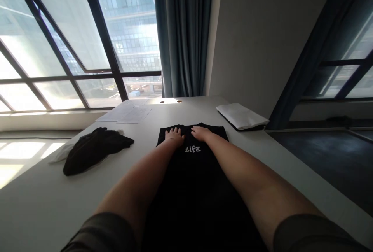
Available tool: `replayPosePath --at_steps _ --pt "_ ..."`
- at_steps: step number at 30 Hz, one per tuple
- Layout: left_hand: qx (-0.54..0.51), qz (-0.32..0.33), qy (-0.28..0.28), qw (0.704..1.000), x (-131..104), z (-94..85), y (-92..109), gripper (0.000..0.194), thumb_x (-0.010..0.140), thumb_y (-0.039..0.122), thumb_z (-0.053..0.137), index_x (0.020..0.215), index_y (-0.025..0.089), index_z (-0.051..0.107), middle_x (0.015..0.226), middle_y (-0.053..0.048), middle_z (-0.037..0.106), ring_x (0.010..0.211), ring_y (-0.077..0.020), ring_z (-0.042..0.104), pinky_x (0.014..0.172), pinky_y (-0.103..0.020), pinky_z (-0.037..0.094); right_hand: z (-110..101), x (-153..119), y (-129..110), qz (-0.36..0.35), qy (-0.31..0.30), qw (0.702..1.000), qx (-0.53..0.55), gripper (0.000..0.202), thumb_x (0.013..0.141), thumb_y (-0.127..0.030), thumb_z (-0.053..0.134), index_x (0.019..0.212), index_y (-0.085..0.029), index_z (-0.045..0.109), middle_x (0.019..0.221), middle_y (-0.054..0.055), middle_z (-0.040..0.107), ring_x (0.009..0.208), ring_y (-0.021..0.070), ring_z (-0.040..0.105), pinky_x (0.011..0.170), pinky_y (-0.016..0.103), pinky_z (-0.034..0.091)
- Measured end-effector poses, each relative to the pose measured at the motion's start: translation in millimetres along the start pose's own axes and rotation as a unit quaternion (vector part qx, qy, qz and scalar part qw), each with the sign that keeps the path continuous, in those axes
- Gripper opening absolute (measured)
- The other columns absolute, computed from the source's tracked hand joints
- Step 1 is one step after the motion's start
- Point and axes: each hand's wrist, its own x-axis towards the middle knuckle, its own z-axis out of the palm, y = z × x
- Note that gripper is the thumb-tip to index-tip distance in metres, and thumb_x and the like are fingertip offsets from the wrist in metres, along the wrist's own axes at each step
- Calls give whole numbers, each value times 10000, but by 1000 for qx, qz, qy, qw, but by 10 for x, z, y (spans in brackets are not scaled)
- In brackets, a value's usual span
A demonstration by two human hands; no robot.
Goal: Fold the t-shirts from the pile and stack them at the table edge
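A black garment (201, 189) with white lettering lies spread on the white table, its far edge beyond both of my hands. My left hand (175, 137) rests palm down on it near the far left part, fingers apart. To the right of the lettering's upper side, my right hand (200, 133) also lies on the cloth, its fingers stretched out flat. Neither hand has anything gripped in it. The near end of the garment runs out of view between my forearms.
A crumpled dark cloth (96, 147) with pale material under it lies on the left of the table (37, 205). Paper sheets (128, 112) are at the far left. A white, dark-edged stack (241, 116) sits at the far right. Windows and a curtain stand beyond.
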Motion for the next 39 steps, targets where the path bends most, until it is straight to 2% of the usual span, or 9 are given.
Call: replayPosePath --at_steps 5,10,14,18,21,25,31,35,39 --pt "-27 19 -17 999 552 207 -228 647 1055 551 211 1639 286 300 1742 -29 191 1596 -277 158 1272 -560 148 272 504 205 47 -36 998 -2 593 1095 -433 304 1627 -175 352 1714 143 227 1558 350 232 1222 637 178" --pt "-48 -20 -45 998 952 296 -381 685 1046 547 184 1658 247 244 1748 -59 121 1601 -338 121 1230 -692 149 354 663 363 53 -58 997 -3 628 1085 -513 298 1663 -269 267 1739 56 153 1592 316 137 1242 652 89" --pt "-50 -12 -31 998 1034 298 -368 677 1048 533 216 1657 240 251 1750 -65 98 1604 -328 115 1248 -659 132 368 647 375 49 -49 998 -8 639 1079 -526 290 1665 -274 266 1739 32 156 1593 309 137 1251 641 95" --pt "-36 -1 24 999 838 188 -285 671 1062 500 250 1666 207 226 1754 -75 33 1603 -315 137 1272 -600 132 345 612 325 54 -44 998 -8 629 1084 -518 280 1663 -270 280 1736 34 175 1589 317 153 1250 639 117" --pt "-29 10 79 996 346 98 -278 663 1080 490 251 1672 193 206 1751 -87 75 1597 -304 179 1284 -550 160 214 525 351 46 -35 998 -28 629 1090 -512 301 1664 -256 287 1743 54 138 1593 350 101 1253 621 122" --pt "-22 88 78 993 -951 49 -487 656 1085 484 318 1665 187 244 1737 -90 166 1601 -308 158 1295 -541 160 -73 53 525 10 50 996 -71 652 1082 -459 381 1663 -176 291 1740 124 119 1592 373 69 1265 558 121" --pt "-78 298 -31 951 -3062 -13 -942 594 1016 396 557 1574 504 384 1676 83 340 1536 -280 361 1276 -499 314 -84 -1805 454 -75 18 996 -42 701 1020 -589 456 1635 -259 384 1732 37 163 1597 354 88 1286 578 133" --pt "-74 267 -12 961 -3713 -1 -1010 737 967 389 620 1623 467 293 1678 55 330 1529 -299 372 1208 -476 438 48 -3165 -117 -109 -63 991 42 665 1016 -610 483 1631 -444 293 1718 -48 163 1574 356 193 1263 634 222" --pt "-54 279 25 958 -3903 19 -971 748 982 405 615 1642 423 264 1687 30 306 1534 -307 359 1223 -473 406 77 -3968 -592 -149 -115 977 98 693 1005 -571 554 1615 -484 235 1705 -50 176 1558 370 225 1254 635 258"
